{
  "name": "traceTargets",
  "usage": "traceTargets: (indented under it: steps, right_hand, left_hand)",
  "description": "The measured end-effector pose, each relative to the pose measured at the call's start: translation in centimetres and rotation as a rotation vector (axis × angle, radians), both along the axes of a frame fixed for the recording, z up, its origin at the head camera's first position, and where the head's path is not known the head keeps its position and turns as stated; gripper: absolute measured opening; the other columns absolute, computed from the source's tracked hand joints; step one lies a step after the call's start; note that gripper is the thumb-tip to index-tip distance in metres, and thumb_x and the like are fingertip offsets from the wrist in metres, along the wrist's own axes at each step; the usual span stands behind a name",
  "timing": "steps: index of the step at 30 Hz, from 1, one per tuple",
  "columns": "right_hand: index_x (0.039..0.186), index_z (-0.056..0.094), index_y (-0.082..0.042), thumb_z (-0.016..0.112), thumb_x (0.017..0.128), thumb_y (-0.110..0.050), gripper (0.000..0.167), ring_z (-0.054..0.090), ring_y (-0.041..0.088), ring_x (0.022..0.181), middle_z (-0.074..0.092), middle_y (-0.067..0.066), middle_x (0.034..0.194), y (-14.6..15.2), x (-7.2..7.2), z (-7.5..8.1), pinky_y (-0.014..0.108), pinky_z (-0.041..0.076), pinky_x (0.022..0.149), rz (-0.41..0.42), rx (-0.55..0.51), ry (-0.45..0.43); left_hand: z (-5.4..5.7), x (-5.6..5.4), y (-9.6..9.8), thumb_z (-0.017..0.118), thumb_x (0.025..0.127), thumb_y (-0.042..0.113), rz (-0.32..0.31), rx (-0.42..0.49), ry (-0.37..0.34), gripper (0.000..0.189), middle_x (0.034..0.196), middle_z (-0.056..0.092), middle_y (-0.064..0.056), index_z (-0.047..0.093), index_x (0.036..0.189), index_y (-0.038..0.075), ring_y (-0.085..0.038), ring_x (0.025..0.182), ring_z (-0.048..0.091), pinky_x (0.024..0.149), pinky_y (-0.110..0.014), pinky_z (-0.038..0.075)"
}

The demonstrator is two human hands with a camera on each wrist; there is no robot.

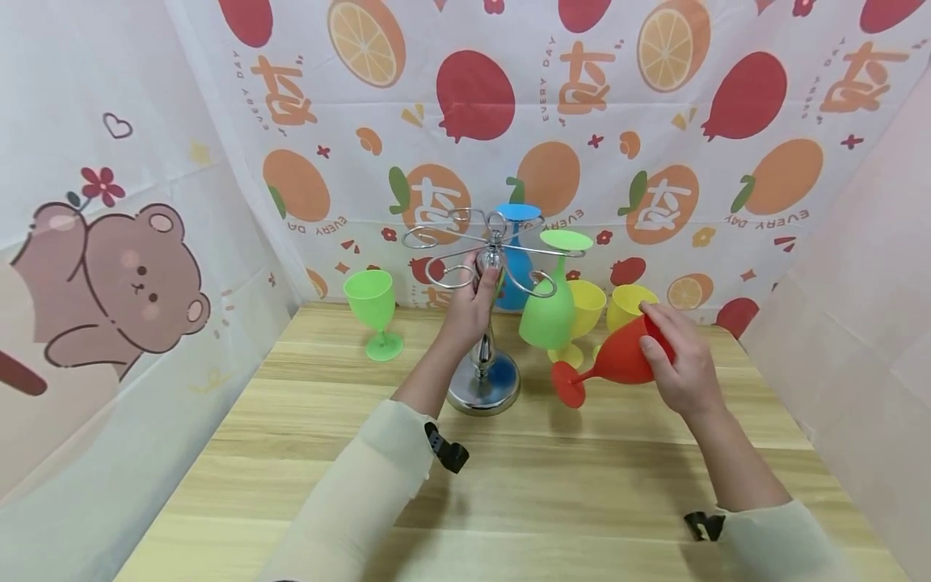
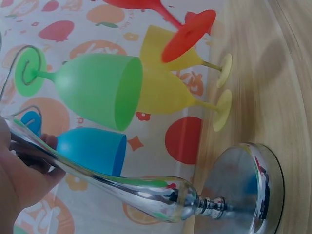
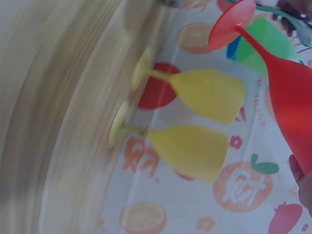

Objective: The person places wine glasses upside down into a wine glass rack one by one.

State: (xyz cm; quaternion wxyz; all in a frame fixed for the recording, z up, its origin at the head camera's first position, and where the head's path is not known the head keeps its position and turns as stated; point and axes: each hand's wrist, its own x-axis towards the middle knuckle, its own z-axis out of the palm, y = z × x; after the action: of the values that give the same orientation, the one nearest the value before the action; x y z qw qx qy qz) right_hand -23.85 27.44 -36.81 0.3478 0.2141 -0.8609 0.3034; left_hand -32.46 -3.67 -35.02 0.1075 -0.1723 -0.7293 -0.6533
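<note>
My left hand (image 1: 471,307) grips the upper post of a chrome glass rack (image 1: 482,388), whose wire loops (image 1: 454,271) spread out above the hand. A blue goblet (image 1: 517,263) and a green goblet (image 1: 549,317) hang upside down from the loops by their feet. With my right hand (image 1: 682,361) I hold a red goblet (image 1: 624,356) by its bowl near the rim. It lies tilted almost sideways in the air, its round foot (image 1: 569,385) pointing left toward the rack. In the right wrist view only a few fingers show at the red bowl.
Two yellow goblets (image 1: 587,307) (image 1: 629,303) stand upright behind the hanging green one and the red one. Another green goblet (image 1: 372,299) stands upright left of the rack. A fruit-print cloth (image 1: 476,97) hangs along the back of the wooden table (image 1: 291,453).
</note>
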Motion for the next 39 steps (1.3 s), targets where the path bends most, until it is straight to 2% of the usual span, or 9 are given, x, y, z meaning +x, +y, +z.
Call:
traceTargets:
  steps: [3, 6, 9, 17, 21, 27, 31, 34, 39]
  right_hand:
    - [0.137, 0.057, -0.007, 0.057, 0.090, -0.007, 0.047, 0.053, 0.019, 0.119, 0.059, 0.015, 0.131, -1.1, 0.2, -0.4, 0.005, 0.040, 0.090, 0.064, -0.095, 0.035]
    - [0.136, 0.058, -0.006, 0.054, 0.091, -0.005, 0.045, 0.052, 0.009, 0.119, 0.059, 0.015, 0.131, -2.2, 0.4, -0.7, 0.006, 0.044, 0.089, 0.127, -0.198, 0.037]
    - [0.135, 0.059, -0.005, 0.051, 0.092, -0.004, 0.044, 0.052, 0.008, 0.120, 0.059, 0.015, 0.131, -3.2, 0.6, -0.7, 0.010, 0.047, 0.089, 0.171, -0.315, 0.026]
    - [0.135, 0.058, -0.003, 0.044, 0.097, -0.016, 0.043, 0.053, 0.023, 0.119, 0.059, 0.012, 0.129, -5.3, 0.2, -1.2, 0.017, 0.053, 0.087, 0.282, -0.660, -0.054]
    - [0.135, 0.057, -0.002, 0.042, 0.098, -0.022, 0.045, 0.053, 0.026, 0.117, 0.059, 0.015, 0.128, -6.5, 0.0, -1.5, 0.020, 0.054, 0.086, 0.312, -0.751, -0.077]
    - [0.134, 0.058, 0.000, 0.043, 0.098, -0.025, 0.046, 0.054, 0.029, 0.117, 0.059, 0.017, 0.127, -8.2, -0.1, -1.6, 0.025, 0.056, 0.086, 0.364, -0.894, -0.076]
    - [0.132, 0.059, 0.000, 0.041, 0.098, -0.025, 0.046, 0.056, 0.030, 0.115, 0.061, 0.017, 0.125, -9.3, -0.1, -1.7, 0.028, 0.057, 0.085, 0.430, -1.020, -0.080]
    - [0.131, 0.060, 0.001, 0.039, 0.099, -0.024, 0.046, 0.057, 0.029, 0.113, 0.062, 0.016, 0.122, -9.9, 0.0, -2.0, 0.030, 0.058, 0.085, 0.466, -1.092, -0.092]
    - [0.134, 0.057, 0.000, 0.039, 0.099, -0.025, 0.047, 0.056, 0.028, 0.116, 0.061, 0.014, 0.125, -10.6, 0.5, -2.4, 0.030, 0.058, 0.085, 0.461, -1.125, -0.145]
  left_hand:
    - [-0.2, 0.4, -0.1, 0.041, 0.105, 0.042, 0.013, -0.021, 0.020, 0.058, 0.147, 0.045, -0.015, 0.022, 0.155, 0.022, -0.024, 0.131, 0.050, 0.109, -0.041, 0.043]
    - [-0.4, 0.7, -0.2, 0.043, 0.105, 0.035, -0.003, 0.003, 0.028, 0.059, 0.154, 0.038, -0.015, 0.019, 0.157, 0.019, -0.023, 0.140, 0.041, 0.113, -0.040, 0.037]
    - [-0.6, 1.1, -0.4, 0.045, 0.105, 0.031, 0.003, 0.041, 0.021, 0.059, 0.153, 0.040, -0.016, 0.020, 0.157, 0.016, -0.024, 0.140, 0.042, 0.113, -0.040, 0.038]
    - [-1.7, 2.3, -1.2, 0.047, 0.105, 0.021, 0.091, 0.168, 0.007, 0.048, 0.137, 0.056, -0.016, 0.035, 0.149, 0.009, -0.025, 0.132, 0.051, 0.113, -0.042, 0.038]
    - [-2.5, 2.9, -1.5, 0.046, 0.105, 0.020, 0.114, 0.226, 0.002, 0.042, 0.132, 0.059, -0.017, 0.040, 0.144, 0.008, -0.026, 0.126, 0.055, 0.109, -0.045, 0.041]
    - [-3.1, 4.1, -1.9, 0.045, 0.105, 0.016, 0.158, 0.315, -0.037, 0.030, 0.122, 0.062, -0.022, 0.051, 0.132, 0.005, -0.032, 0.109, 0.061, 0.094, -0.053, 0.051]
    - [-3.3, 4.9, -2.1, 0.046, 0.103, 0.011, 0.156, 0.348, -0.047, 0.026, 0.114, 0.064, -0.020, 0.055, 0.127, 0.005, -0.026, 0.099, 0.063, 0.086, -0.047, 0.055]
    - [-3.6, 5.4, -2.1, 0.047, 0.102, 0.008, 0.146, 0.356, -0.058, 0.025, 0.107, 0.066, -0.015, 0.056, 0.124, 0.001, -0.017, 0.092, 0.064, 0.080, -0.036, 0.057]
    - [-4.2, 5.9, -2.2, 0.048, 0.100, 0.003, 0.133, 0.391, -0.093, 0.023, 0.097, 0.068, -0.006, 0.058, 0.119, -0.005, -0.014, 0.085, 0.066, 0.076, -0.030, 0.057]
